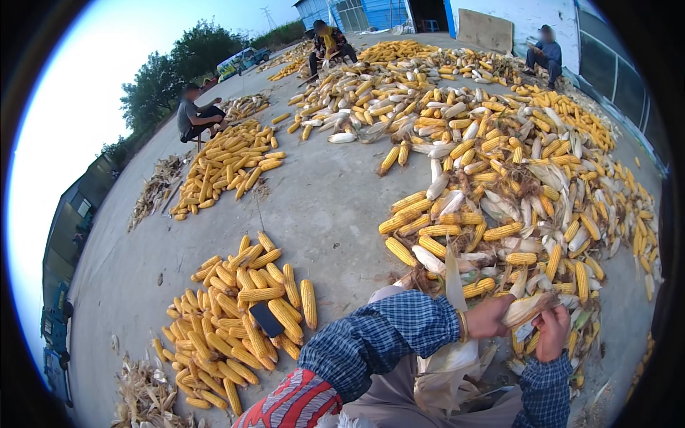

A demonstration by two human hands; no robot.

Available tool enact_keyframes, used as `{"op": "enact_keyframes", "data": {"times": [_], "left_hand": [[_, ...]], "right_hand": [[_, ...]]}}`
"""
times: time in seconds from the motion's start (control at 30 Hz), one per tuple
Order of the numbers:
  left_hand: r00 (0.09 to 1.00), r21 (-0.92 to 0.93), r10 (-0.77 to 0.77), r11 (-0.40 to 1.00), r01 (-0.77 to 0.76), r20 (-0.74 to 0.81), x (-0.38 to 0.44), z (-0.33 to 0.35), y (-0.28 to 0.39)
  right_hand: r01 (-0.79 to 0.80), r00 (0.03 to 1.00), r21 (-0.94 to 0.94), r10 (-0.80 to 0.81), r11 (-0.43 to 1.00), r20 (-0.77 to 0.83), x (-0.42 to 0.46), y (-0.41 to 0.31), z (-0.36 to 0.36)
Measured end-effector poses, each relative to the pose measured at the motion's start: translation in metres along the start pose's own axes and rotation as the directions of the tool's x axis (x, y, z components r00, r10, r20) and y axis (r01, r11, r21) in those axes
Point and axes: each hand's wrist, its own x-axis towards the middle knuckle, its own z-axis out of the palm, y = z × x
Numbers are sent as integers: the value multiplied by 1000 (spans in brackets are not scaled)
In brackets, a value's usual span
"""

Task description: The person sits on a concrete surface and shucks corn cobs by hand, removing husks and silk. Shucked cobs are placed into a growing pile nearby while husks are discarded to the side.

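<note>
An ear of corn (522, 313) still wrapped in pale dry husk is held between my two hands. My left hand (487, 316), with a yellowish bracelet at the wrist, is closed around its one end. At the other end, the fingers of my right hand (552, 330) pinch the darker tip of the husk. Torn pale husks (448, 377) lie over my lap below my hands. Just beyond them spreads a large heap of corn ears (497, 232), some bare and yellow, others in husk or trailing silk.
Left of me a pile of bare yellow ears (225, 326) lies on the concrete floor (326, 214), with a dark phone (267, 320) on top. Stripped husks (143, 393) are heaped beside it. Three people (199, 115) sit farther off among more corn piles (230, 160).
</note>
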Motion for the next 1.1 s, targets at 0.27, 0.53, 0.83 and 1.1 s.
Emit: {"op": "enact_keyframes", "data": {"times": [0.27, 0.53, 0.83, 1.1], "left_hand": [[1000, -6, 27, 1000, -27, 9, -1, -4, 7], [1000, -35, 24, 999, -23, 11, -2, -5, 10], [999, -25, 33, 999, -33, 0, 0, -2, 5], [999, -27, 32, 999, -32, 16, -2, -4, 11]], "right_hand": [[-52, 997, -6, 52, 999, -54, 1, 0, 0], [-111, 994, -13, 111, 994, -22, 3, 0, -5], [-61, 998, 133, 61, 989, 3, -1, -3, 3], [-50, 998, 109, 53, 993, -18, 1, 6, -4]]}}
